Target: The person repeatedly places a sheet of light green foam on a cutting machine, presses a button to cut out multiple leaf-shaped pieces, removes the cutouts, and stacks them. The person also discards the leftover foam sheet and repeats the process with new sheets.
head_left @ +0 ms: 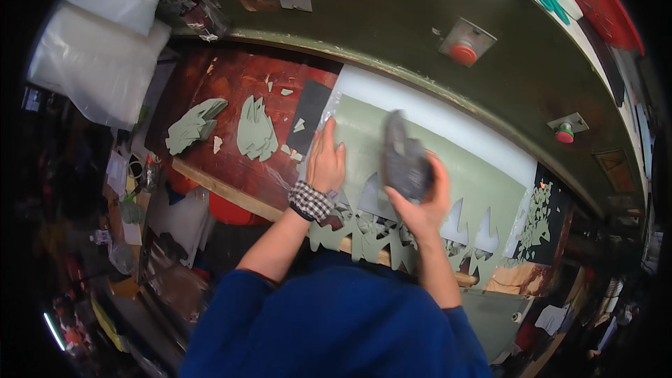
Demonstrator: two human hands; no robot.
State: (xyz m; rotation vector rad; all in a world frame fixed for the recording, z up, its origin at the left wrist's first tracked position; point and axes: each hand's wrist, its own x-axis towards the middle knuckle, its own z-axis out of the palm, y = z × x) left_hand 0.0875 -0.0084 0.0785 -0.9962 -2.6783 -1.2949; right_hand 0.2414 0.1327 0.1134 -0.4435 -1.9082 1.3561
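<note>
A pale green sheet (462, 150) lies in front of me, with a row of pointed cut-outs along its near side. My left hand (326, 161) rests at the sheet's left edge, its fingers stretched out and holding nothing. Over the sheet, my right hand (425, 206) grips a dark grey cutting die (406, 164), held by its near end between thumb and fingers. The die is smeared by motion, so its outline is unclear. Two stacks of cut green pieces, one leaf-shaped (194, 124) and another beside it (257, 129), sit on the reddish-brown board (231, 84) to the left.
A dark green machine beam (378, 35) crosses the far side, carrying a red button (463, 52) and a smaller red-and-green button (564, 131). Green scraps (535, 220) pile up at the right. Clear plastic bags (105, 49) hang at the far left.
</note>
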